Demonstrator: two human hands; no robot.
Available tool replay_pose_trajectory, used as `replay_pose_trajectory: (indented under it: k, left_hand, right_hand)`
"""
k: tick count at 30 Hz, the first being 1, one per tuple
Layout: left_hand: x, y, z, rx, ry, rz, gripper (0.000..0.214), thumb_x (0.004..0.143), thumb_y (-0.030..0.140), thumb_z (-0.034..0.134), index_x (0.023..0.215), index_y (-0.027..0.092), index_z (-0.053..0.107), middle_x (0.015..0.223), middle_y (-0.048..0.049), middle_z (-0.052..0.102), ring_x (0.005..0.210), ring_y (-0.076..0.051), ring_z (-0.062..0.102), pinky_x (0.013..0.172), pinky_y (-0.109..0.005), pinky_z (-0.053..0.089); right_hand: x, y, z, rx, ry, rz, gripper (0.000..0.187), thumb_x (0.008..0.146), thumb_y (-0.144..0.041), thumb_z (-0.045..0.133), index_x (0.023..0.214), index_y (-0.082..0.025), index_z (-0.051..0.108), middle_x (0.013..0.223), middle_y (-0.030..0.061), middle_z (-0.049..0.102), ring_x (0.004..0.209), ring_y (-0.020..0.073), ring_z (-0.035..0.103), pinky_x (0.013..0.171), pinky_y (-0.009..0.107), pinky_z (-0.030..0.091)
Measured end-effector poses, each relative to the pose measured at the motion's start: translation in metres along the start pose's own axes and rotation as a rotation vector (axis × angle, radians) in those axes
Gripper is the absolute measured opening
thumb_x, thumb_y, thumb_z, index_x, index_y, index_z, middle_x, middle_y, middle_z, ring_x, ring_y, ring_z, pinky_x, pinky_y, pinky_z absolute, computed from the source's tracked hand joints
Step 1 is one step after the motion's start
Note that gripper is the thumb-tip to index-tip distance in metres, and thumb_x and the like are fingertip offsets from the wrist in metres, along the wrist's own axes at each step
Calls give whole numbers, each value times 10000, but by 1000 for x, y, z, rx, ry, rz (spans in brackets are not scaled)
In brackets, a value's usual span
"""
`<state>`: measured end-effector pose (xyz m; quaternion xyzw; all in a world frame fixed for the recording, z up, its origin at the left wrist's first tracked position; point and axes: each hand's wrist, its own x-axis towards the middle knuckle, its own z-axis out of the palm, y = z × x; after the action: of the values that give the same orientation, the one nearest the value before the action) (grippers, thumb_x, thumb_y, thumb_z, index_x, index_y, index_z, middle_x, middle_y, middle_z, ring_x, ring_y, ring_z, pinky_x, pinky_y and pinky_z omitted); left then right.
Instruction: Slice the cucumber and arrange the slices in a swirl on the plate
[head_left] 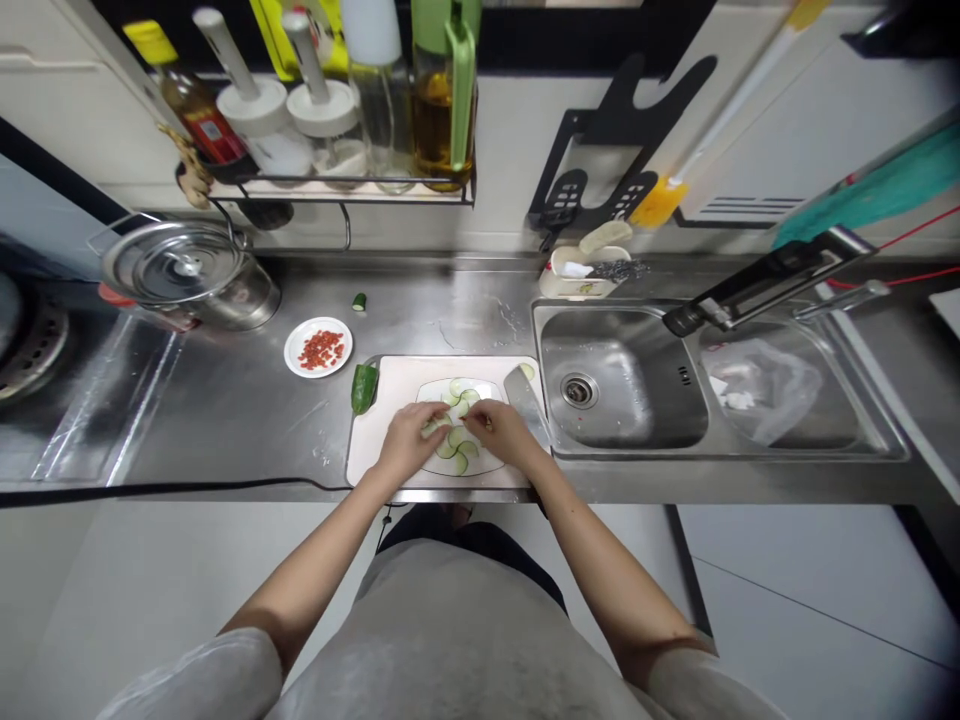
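Observation:
A white cutting board (375,440) lies on the steel counter with a white plate (487,465) on it. Several cucumber slices (459,447) are laid out on the plate. My left hand (406,437) rests on the plate's left side, its fingers pinched on a cucumber slice. My right hand (504,428) reaches in from the right, fingertips together over the slices; what they hold is too small to make out. A knife (525,398) lies on the board's right edge. A cucumber piece (364,387) sits at the board's left corner.
A small plate of chopped red chilli (319,347) and a cucumber end (360,301) lie behind the board. A lidded steel pot (187,272) stands at left. A double sink (626,390) with a tap (757,285) is at right. Bottles fill a shelf (337,188) above.

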<state>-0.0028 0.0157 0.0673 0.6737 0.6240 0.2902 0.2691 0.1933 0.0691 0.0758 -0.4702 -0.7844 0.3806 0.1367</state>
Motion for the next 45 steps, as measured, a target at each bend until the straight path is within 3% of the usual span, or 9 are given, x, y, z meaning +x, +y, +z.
replay_pose_trajectory:
  k: [3,11,27,38,45]
  left_hand:
    - [18,-10,2,54,97,-174,205,814,269,624,1016,248,651,880,-17,680,795,-179,596,783,-316,455]
    - [52,-2,26,204,32,-359,104,825,320,623,908,261,645,892,-32,649,934,-235,578,840,-371,373]
    - [66,4,38,322,-89,-394,142,829,368,631,925,263,631,1000,-44,613,1020,-250,529,861,-386,297]
    - [67,-1,47,346,-82,-391,142,832,365,622,922,256,635,1012,-55,606,1042,-265,519,867,-401,288]
    - [66,0,45,313,-73,-407,143,819,367,638,909,256,630,1007,-49,610,1028,-260,528,861,-400,291]
  right_hand:
    - [20,11,-2,-210,44,50,192,897,-205,471,787,-185,628,786,37,652,746,156,541,681,255,353]
    - [43,17,6,-469,-57,94,275,972,-275,394,912,-185,647,939,73,689,887,192,562,738,287,311]
    - [54,21,13,-580,-137,85,352,995,-301,329,995,-180,660,995,101,687,926,207,567,785,309,292]
    - [57,26,21,-630,-82,73,275,958,-272,403,994,-159,651,967,121,687,935,225,571,811,328,283]
    - [54,27,11,-524,-42,129,228,949,-272,429,956,-193,644,948,68,702,889,198,576,749,297,287]
